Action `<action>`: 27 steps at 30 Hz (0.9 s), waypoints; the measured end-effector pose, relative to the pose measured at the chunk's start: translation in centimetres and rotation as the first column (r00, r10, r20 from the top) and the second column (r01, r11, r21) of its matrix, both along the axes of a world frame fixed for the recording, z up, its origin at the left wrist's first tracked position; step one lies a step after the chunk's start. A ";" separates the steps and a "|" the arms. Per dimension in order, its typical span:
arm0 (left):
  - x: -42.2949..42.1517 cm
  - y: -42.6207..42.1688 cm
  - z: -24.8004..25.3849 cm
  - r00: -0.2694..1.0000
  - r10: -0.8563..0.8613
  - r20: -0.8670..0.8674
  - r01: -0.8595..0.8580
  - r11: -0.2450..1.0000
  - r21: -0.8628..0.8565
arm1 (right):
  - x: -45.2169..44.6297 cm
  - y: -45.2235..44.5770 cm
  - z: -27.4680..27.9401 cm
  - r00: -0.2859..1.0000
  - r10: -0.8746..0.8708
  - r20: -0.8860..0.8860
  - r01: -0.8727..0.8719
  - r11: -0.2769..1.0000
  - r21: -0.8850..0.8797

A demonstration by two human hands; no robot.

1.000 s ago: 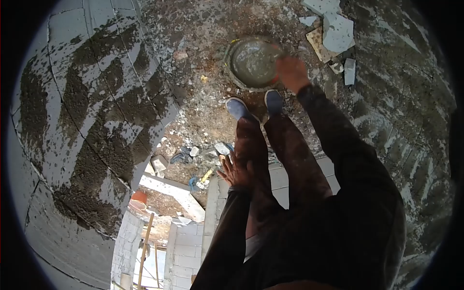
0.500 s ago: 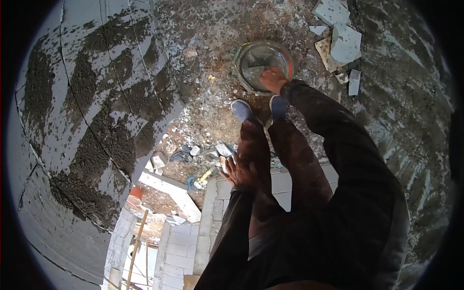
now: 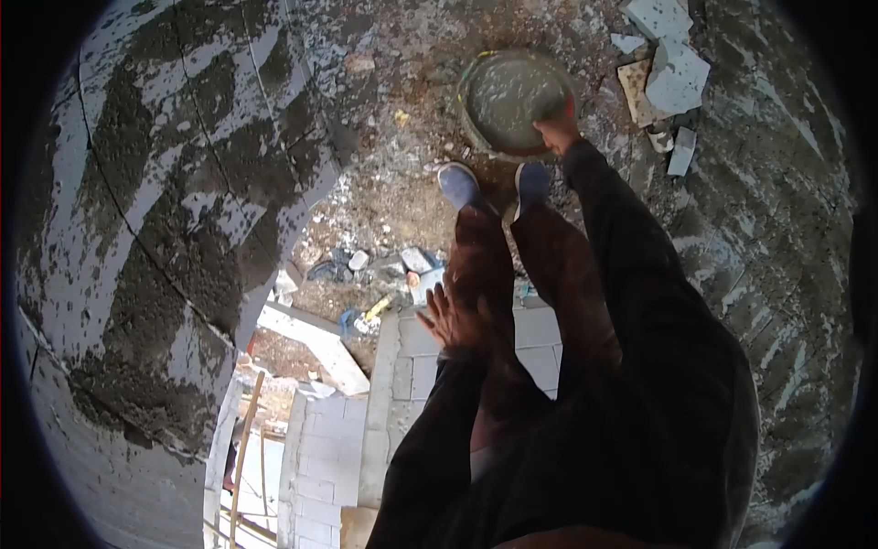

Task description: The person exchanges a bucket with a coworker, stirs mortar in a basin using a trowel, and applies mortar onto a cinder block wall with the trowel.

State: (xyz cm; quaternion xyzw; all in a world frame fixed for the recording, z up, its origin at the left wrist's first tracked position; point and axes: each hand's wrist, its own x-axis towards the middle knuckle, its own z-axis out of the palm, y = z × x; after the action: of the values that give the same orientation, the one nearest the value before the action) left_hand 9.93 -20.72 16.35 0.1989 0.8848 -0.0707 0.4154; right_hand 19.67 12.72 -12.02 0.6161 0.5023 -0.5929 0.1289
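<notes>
A round bucket (image 3: 465, 91) of wet grey mortar (image 3: 508, 96) stands on the ground just beyond my shoes. My right hand (image 3: 558, 130) is closed at the bucket's right side, over the near right part of the mortar. Whatever its fingers hold is hidden from view. My left hand (image 3: 455, 320) rests on my left leg (image 3: 482, 265) near the knee, holding nothing, with its fingers spread.
To the left rises a block wall (image 3: 174, 183) patchily coated with mortar; a smeared wall (image 3: 759, 183) is on the right. Broken white board pieces (image 3: 677, 78) lie beyond the bucket. Rubble (image 3: 416, 261) and a pale beam (image 3: 315, 348) are at lower left.
My right hand has shifted from inside the bucket toward its right rim. The flat shape seen in the bucket before no longer shows. My left hand stays on my leg.
</notes>
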 end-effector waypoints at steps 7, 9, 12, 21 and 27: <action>-0.2 0.4 0.0 0.999 -0.035 0.036 0.035 0.999 -0.012 | -1.9 2.3 -1.0 0.968 -0.250 -0.024 0.228 0.915 -0.332; -0.5 0.7 -0.1 0.999 -0.047 0.027 0.048 0.999 -0.022 | -2.6 2.1 -2.1 0.932 -0.355 -0.065 0.317 0.891 -0.325; -0.5 1.0 0.0 0.997 -0.054 0.052 0.056 0.998 -0.035 | -1.3 0.0 -2.7 0.851 0.493 -0.181 -0.408 0.838 0.361; -0.2 2.3 0.7 0.995 -0.041 0.096 0.043 0.999 -0.019 | -0.9 2.1 10.3 0.478 0.814 0.329 -0.815 0.273 0.511; 0.5 1.5 0.0 0.997 -0.016 0.077 0.015 1.000 0.015 | 3.0 5.8 14.6 0.461 0.764 0.452 -0.799 0.135 0.586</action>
State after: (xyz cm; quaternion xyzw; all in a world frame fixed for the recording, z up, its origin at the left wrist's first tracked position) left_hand 10.41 -19.21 16.31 0.2112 0.8670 -0.0598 0.4473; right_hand 22.71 18.48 2.54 0.2681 0.9348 -0.1631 0.1664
